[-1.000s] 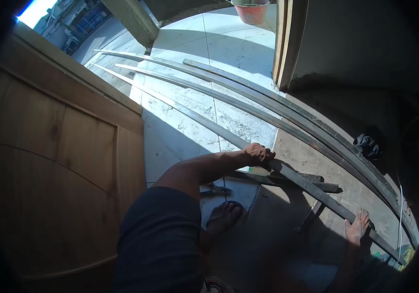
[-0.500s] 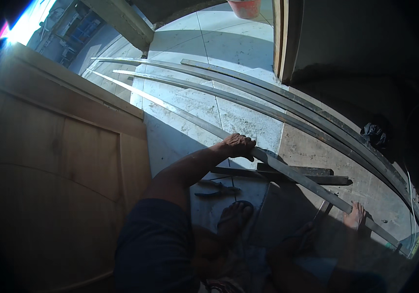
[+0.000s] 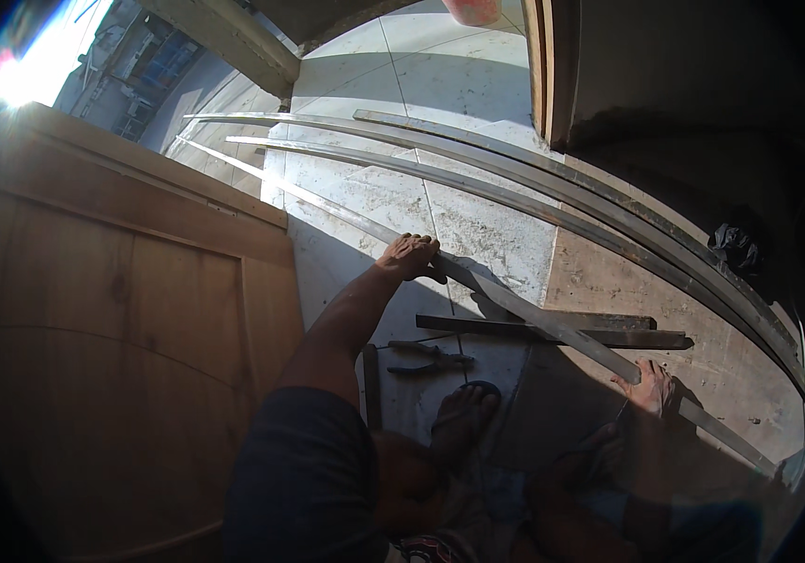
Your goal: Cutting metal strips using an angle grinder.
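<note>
A long grey metal tube runs slantwise from the far left down to the lower right. My left hand is wrapped over it near its middle, with the fingers curled around. Farther down its length, my right hand grips the tube close to its right end. Beneath the tube, short dark metal bars lie crosswise on the floor. A pair of pliers rests on the tiles in front of my foot.
More long metal tubes lie beyond, roughly alongside. A wooden door panel takes up the left side. A door frame post, a red bucket and a black plastic bag stand farther off. Another dark bar lies beside my left arm.
Both hands have shifted leftward along the tube, the left one farther up it. The view has moved slightly, and the dark bar beside my left arm now shows.
</note>
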{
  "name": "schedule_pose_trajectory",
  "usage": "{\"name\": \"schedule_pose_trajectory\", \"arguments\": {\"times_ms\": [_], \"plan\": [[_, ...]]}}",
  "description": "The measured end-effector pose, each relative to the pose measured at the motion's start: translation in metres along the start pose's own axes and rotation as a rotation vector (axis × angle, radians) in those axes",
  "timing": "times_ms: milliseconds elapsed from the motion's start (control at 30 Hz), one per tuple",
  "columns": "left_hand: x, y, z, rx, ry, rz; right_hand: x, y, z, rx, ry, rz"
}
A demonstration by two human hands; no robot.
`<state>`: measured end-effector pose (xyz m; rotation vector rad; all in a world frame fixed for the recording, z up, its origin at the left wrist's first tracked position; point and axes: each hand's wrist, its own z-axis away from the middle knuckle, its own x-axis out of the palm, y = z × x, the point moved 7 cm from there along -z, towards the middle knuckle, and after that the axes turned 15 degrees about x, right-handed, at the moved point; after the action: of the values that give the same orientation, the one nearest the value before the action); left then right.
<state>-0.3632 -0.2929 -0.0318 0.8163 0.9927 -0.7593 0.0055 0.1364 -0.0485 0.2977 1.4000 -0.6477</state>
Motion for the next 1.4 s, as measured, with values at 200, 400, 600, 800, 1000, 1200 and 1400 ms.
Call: {"name": "schedule_pose_trajectory", "arguments": {"times_ms": [200, 400, 600, 800, 1000, 1200, 1400], "plan": [[0.008, -0.01, 0.008, -0.041, -0.06, 0.025, 0.007, -0.016, 0.001, 0.039, -0.159, 0.09], [0.009, -0.002, -0.002, -0.03, -0.106, 0.03, -0.001, -0.016, -0.009, 0.034, -0.269, 0.105], [0.01, -0.001, -0.005, -0.06, -0.069, 0.123, -0.003, -0.01, -0.009, 0.023, -0.366, 0.083], [-0.026, -0.003, 0.016, -0.025, 0.106, -0.009, 0.033, -0.061, -0.029, -0.104, -0.145, -0.082], [-0.025, 0.1, -0.017, 0.405, 0.216, -0.001, 0.042, -0.211, -0.025, -0.463, -0.068, -0.585], [-0.003, 0.151, -0.074, 0.465, 0.02, 0.121, -0.013, -0.138, 0.011, -0.136, 0.023, -0.521], [0.014, 0.116, -0.059, 0.251, -0.165, -0.01, -0.082, 0.11, 0.07, 0.386, 0.416, -0.055]]}}
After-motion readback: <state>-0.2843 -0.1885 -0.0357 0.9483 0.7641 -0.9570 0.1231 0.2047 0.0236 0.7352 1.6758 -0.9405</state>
